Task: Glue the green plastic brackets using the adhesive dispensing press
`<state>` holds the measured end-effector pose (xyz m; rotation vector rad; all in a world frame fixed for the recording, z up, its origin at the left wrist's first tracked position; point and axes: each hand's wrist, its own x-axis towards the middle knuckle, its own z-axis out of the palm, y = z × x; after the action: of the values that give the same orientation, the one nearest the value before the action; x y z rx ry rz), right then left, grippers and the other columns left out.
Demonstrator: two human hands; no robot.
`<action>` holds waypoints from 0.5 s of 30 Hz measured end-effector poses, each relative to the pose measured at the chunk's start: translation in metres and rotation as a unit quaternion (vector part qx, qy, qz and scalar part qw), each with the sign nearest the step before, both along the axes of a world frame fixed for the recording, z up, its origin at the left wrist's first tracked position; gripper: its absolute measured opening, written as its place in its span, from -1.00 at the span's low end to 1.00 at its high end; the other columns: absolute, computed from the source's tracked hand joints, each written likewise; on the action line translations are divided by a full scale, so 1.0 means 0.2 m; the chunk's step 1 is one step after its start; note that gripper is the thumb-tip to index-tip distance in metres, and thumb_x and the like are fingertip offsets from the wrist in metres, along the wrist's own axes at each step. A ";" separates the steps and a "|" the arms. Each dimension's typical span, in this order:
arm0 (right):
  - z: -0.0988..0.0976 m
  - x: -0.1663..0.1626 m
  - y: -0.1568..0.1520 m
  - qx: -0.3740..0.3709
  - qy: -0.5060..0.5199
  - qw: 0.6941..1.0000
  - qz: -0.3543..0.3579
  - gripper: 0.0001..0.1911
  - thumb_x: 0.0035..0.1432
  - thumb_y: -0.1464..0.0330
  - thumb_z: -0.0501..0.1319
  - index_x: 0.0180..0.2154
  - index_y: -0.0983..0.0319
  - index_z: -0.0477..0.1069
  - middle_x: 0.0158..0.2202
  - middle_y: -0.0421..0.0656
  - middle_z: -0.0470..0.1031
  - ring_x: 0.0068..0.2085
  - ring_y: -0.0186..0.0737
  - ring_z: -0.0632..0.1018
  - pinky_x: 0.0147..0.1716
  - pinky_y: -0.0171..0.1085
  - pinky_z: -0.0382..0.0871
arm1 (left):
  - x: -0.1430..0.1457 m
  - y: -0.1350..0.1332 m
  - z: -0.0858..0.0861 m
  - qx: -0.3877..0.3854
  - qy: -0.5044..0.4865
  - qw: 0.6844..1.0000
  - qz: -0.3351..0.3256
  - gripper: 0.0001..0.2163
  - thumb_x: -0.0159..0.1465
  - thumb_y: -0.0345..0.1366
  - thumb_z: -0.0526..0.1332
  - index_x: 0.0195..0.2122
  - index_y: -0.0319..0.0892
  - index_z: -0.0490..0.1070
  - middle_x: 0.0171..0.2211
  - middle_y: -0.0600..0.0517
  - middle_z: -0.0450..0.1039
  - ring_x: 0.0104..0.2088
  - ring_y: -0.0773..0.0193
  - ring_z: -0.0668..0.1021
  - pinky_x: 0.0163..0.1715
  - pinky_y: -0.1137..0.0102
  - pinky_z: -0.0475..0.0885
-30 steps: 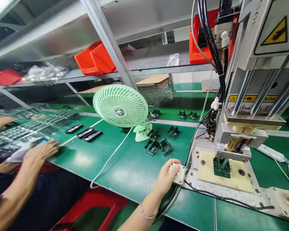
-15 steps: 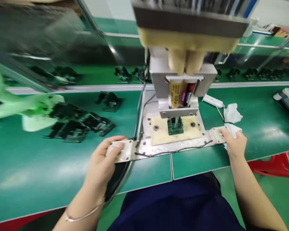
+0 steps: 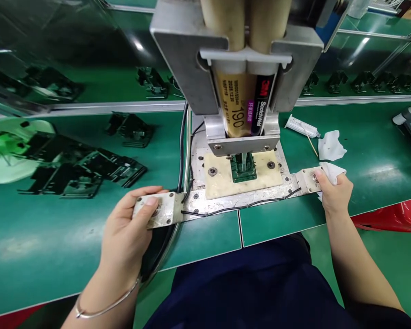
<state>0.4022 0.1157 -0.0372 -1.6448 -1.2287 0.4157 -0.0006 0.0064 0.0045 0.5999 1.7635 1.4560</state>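
Both thumbs still on button plates [image 3: 157,211], dispenser head [image 3: 241,77] seemingly lower

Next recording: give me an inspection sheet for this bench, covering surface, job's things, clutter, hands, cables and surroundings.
Surface: green bench mat, seam in front of the press.
Job's things: dual adhesive cartridge clamped upright in the metal press; dark green part seated on the beige fixture plate below it.
Clutter: black parts in a loose heap left; syringe and crumpled wipes right.
Hands: left hand, thumb on left button plate; right hand on the right button plate, holding a wipe.
Cables: black cable behind the base; thin wire along the base plate.
Surroundings: conveyor belt carrying more black parts; red stool.
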 end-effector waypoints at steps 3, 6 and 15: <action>0.01 -0.01 0.00 0.004 0.003 1.000 -0.002 -0.41 -0.10 -0.08 0.43 -0.22 0.28 0.63 -0.36 -0.10 0.60 -0.32 -0.05 0.59 -0.33 -0.15 0.49 | 0.01 0.00 0.00 0.002 0.011 1.000 -0.004 -0.62 -0.02 -0.18 0.52 -0.20 -0.18 0.53 -0.29 0.02 0.56 -0.37 0.27 0.51 -0.44 0.53 0.44; 0.02 -0.02 0.00 0.007 -0.002 1.000 -0.012 -0.44 -0.11 -0.05 0.43 -0.26 0.28 0.63 -0.41 -0.11 0.58 -0.37 -0.07 0.57 -0.36 -0.15 0.48 | 0.01 0.00 0.00 -0.001 0.016 1.000 -0.007 -0.65 0.02 -0.20 0.50 -0.20 -0.17 0.53 -0.30 0.02 0.56 -0.37 0.27 0.51 -0.42 0.52 0.44; 0.01 0.01 -0.01 0.006 -0.011 1.000 -0.021 -0.42 -0.10 -0.06 0.43 -0.22 0.29 0.62 -0.33 -0.06 0.61 -0.27 0.02 0.60 -0.23 -0.06 0.49 | -0.01 -0.01 -0.03 -0.001 0.025 0.999 -0.027 -0.63 0.10 -0.08 0.48 -0.13 -0.13 0.55 -0.20 0.00 0.56 -0.33 0.27 0.51 -0.40 0.54 0.44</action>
<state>0.4039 0.1142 -0.0349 -1.6653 -1.2088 0.3654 -0.0034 0.0034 -0.0018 0.6821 1.7737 1.4136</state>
